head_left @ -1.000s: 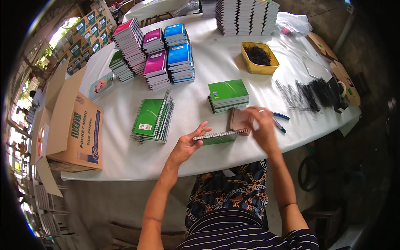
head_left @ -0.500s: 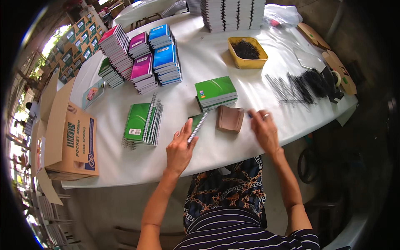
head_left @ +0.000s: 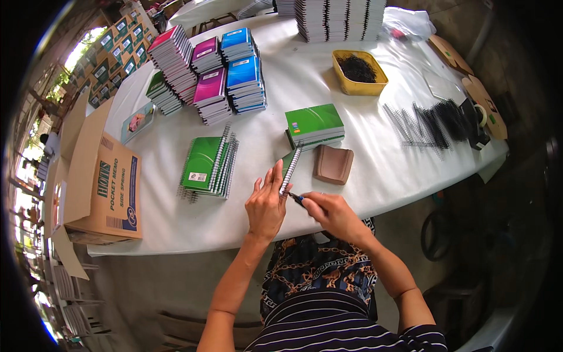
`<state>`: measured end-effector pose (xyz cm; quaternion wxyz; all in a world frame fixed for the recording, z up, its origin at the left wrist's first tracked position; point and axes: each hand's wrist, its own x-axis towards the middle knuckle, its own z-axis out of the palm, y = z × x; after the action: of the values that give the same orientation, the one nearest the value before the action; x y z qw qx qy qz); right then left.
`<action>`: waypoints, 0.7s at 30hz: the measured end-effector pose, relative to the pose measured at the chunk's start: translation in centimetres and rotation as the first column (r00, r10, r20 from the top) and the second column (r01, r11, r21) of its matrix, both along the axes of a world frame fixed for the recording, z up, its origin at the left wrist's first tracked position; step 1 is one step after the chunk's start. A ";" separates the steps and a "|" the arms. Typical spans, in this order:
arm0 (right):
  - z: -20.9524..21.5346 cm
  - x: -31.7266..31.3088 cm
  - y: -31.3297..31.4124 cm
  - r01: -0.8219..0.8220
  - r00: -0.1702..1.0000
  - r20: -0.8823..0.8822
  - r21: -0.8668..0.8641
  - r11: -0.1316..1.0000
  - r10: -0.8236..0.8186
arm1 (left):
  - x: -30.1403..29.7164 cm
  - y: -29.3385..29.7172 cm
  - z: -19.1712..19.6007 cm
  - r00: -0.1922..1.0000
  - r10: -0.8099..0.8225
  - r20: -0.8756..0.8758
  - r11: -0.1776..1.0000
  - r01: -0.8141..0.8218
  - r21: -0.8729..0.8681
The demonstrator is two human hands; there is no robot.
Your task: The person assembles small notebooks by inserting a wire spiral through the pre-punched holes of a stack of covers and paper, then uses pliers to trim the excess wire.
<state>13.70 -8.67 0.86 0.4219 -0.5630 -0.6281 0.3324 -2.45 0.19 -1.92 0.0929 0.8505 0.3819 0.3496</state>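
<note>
My left hand [head_left: 267, 205] grips a green spiral notebook [head_left: 290, 166], tilted with its coil edge facing up. In my right hand [head_left: 337, 216] is a small pair of pliers [head_left: 298, 200] with dark jaws and a bit of blue on the handle. The jaws meet the near end of the notebook's coil; whether they are closed on the wire is too small to tell. Just beyond the notebook lies a stack of green notebooks [head_left: 316, 124]. A brown, hollowed block [head_left: 333, 164] sits to its right. Left of my hands, coil-bound green notebooks [head_left: 205, 164] are piled.
Pink, magenta, blue and green notebook stacks [head_left: 211, 88] stand at the back left, tall stacks [head_left: 340, 20] at the far edge. A yellow tub [head_left: 366, 87] holds black bits. Loose wire coils [head_left: 431, 126] lie right. An open carton [head_left: 114, 193] stands left on the white-covered table [head_left: 176, 234].
My right hand has moved left from beside the brown block, bringing the pliers to the near end of the notebook's coil. My left hand still holds the notebook. The view has shifted slightly.
</note>
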 end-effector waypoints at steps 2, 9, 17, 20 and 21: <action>1.1 1.8 1.0 -0.178 0.970 -0.214 -0.284 0.942 0.119 | -0.4 -0.1 0.1 1.000 0.008 0.003 0.998 -0.008 0.065; 1.8 9.0 1.6 0.215 0.937 0.270 0.050 0.975 -0.221 | -5.7 3.8 6.0 0.972 0.180 -0.151 0.905 -0.104 0.413; -1.8 14.5 4.1 0.314 0.809 0.392 0.343 0.885 -0.439 | -14.1 11.6 8.9 0.676 -0.288 0.678 0.788 0.570 -0.234; 1.5 3.3 9.1 0.004 0.981 -0.181 0.354 0.935 0.064 | -13.7 13.3 8.4 0.303 -0.413 0.859 0.451 0.887 -0.095; 3.3 -0.4 10.2 -0.043 0.956 -0.253 0.371 0.928 0.145 | -13.4 13.8 8.4 0.253 -0.461 0.851 0.388 0.919 -0.063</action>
<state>13.34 1.55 4.20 0.5850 -0.3930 -0.6399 0.3065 -15.83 13.98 6.44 0.6308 0.6406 -0.0523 0.4348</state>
